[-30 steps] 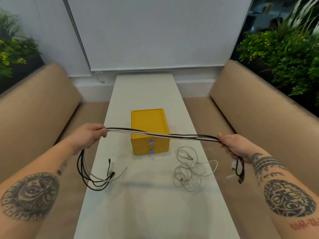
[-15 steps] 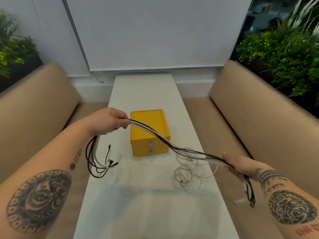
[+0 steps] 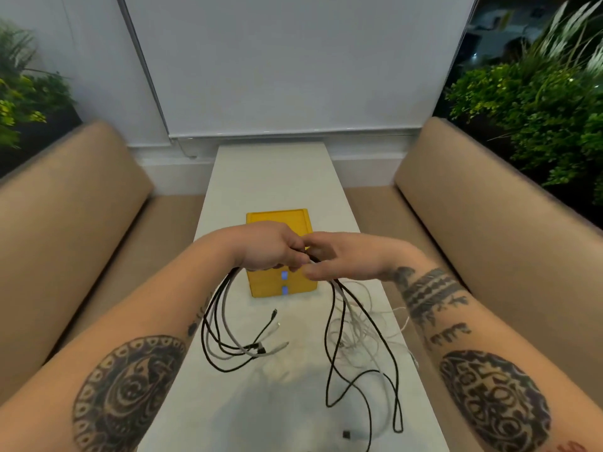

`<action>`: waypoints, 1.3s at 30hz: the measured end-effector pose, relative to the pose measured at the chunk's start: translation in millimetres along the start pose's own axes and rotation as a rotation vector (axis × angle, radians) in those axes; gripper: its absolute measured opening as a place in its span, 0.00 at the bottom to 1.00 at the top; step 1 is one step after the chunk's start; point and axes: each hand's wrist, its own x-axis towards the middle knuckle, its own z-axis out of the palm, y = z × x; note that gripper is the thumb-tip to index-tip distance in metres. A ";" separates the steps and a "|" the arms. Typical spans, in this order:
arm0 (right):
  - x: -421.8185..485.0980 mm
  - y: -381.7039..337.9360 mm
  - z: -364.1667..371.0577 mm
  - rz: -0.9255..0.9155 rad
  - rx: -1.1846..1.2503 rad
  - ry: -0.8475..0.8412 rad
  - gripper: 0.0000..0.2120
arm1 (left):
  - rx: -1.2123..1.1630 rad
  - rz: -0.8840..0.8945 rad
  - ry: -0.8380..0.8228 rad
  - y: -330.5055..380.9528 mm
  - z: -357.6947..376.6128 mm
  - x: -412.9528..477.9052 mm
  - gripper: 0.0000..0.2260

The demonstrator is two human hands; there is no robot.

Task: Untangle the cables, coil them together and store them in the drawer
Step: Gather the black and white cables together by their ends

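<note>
Head camera looks down on your two forearms meeting over a long white table (image 3: pixel 270 177). Your left hand (image 3: pixel 269 247) has its fingers curled round a bundle of black and white cables (image 3: pixel 326 339), held above the table in front of the yellow drawer box (image 3: pixel 277 220). Your right hand (image 3: pixel 347 257) touches the left at the fingertips, and its thumb and fingers pinch the same bundle where the two hands join; motion blur hides how each finger lies.

From under your left hand a loop of the bundle hangs to the left, with several plug ends (image 3: pixel 261 349) dangling near the table top. From under your right hand longer black loops drop down the near right side of the table, and a single black plug (image 3: pixel 346 434) lies at the near edge.

A tangle of thin white cable (image 3: pixel 367 331) lies on the table on the right, behind the hanging black loops and just near of the box. The box stands in the middle of the table, partly hidden by your hands, with both drawers pushed in and two blue pulls (image 3: pixel 284 275) on its near face. Tan padded benches (image 3: pixel 81 197) run along both sides of the table, with green plants (image 3: pixel 535 102) behind the right one.
</note>
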 end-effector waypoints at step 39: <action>43.0 -80.7 1.6 0.100 0.717 0.065 0.17 | -1.379 -0.567 0.362 -211.5 76.8 -54.1 0.32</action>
